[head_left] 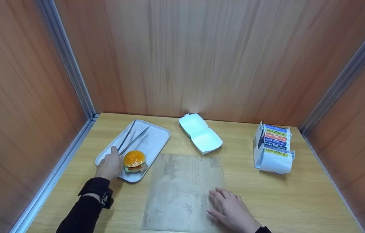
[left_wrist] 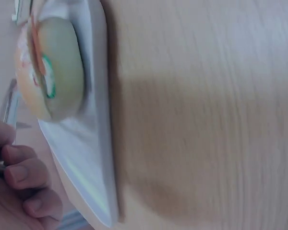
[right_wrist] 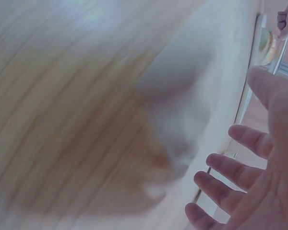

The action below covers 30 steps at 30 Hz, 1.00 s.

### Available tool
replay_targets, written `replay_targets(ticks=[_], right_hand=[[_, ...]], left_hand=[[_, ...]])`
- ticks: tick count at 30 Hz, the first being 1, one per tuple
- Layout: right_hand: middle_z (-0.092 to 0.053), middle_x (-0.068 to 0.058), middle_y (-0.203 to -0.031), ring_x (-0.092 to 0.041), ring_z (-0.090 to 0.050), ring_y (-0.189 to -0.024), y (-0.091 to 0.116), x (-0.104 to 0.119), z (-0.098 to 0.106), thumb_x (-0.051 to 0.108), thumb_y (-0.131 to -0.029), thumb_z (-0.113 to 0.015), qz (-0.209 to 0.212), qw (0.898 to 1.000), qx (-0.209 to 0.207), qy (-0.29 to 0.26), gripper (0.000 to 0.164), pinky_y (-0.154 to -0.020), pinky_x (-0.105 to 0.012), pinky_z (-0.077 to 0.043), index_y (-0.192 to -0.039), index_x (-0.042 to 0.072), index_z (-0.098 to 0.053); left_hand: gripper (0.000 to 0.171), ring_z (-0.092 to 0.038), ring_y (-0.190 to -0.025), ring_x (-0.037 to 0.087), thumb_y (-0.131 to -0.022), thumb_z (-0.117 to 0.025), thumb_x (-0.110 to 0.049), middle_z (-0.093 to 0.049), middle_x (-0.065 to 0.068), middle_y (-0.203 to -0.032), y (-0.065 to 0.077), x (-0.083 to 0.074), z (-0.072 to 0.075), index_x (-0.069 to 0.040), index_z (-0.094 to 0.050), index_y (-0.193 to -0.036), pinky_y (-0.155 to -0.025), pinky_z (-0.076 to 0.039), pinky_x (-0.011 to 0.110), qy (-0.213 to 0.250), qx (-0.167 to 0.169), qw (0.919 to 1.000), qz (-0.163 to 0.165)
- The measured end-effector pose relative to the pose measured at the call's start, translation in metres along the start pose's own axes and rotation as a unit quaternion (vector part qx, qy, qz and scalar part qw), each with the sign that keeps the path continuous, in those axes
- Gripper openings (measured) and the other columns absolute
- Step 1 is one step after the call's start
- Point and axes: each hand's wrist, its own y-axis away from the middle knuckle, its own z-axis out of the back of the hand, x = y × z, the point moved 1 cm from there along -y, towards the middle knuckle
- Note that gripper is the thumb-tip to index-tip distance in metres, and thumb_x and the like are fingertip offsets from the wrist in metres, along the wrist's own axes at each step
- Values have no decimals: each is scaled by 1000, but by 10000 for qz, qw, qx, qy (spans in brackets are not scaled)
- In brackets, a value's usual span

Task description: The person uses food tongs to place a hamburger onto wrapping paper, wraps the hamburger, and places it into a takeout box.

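My left hand (head_left: 110, 165) grips metal tongs (head_left: 134, 140) above a white tray (head_left: 157, 131), their two arms spread apart and pointing toward the tray's far end. Beside the hand, near the tray's front end, sits a burger (head_left: 134, 160) with a shiny orange-brown bun; its filling shows in the left wrist view, where the burger (left_wrist: 62, 72) lies close by the curled fingers (left_wrist: 26, 173). My right hand (head_left: 231, 210) is over the right edge of a flat, printed sheet of paper (head_left: 182, 194), its fingers spread and holding nothing in the right wrist view.
Behind the paper, an open pale clamshell box (head_left: 205, 139) lies on the wooden table (head_left: 299, 200). Toward the right stands a white holder (head_left: 273, 161) with several colourful labelled packets. Wood-grain panels (head_left: 202, 58) enclose the back and both sides.
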Motion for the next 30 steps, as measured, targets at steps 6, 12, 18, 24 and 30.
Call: replay_targets(ticks=[6,12,18,24,30], right_hand=[[-61,-16,-149,-38,-61,-137,-3,9,0,56,-103,-67,151,9990,-300,-302,70,-105,-68,-47,-154,9,-55],[-61,-20,-150,-39,-61,-137,-8,19,4,53,-106,-62,156,9942,-350,-1010,75,-111,-66,-48,-160,3,-45],[-65,-25,-143,-44,-62,-135,-14,38,10,52,-109,-57,176,9712,-537,-2313,79,-110,-63,-51,-161,-4,-38],[-70,-24,-132,-40,-69,-126,-23,65,13,42,-113,-53,46,9245,-860,-3713,77,-103,-54,-59,-164,-9,-27],[-63,-30,-143,-41,-66,-132,-28,89,16,45,-113,-51,-276,8659,-884,-4917,86,-104,-55,-59,-166,-10,-11]], left_hand=[[36,-70,-68,37,-114,-45,-18,-70,30,-87,8,-28,-5,9,-37,-135,-61,-59,50,109,-357,9990,-231],[28,-58,-56,24,-111,-50,-15,-64,18,-76,22,-64,-15,5,-42,-129,-49,-50,38,293,-819,9937,-710],[34,-45,-47,18,-111,-57,-16,-49,5,-66,46,-100,-32,7,-44,-133,-43,-37,27,29,-1357,9791,-1517],[34,-53,-44,23,-103,-68,-14,-49,3,-61,76,-134,-60,6,-50,-125,-39,-43,33,-374,-2453,9375,-2439],[45,-47,-46,12,-94,-76,-15,-62,2,-67,108,-168,-90,1,-62,-133,-40,-41,25,-1762,-2589,9123,-2641]])
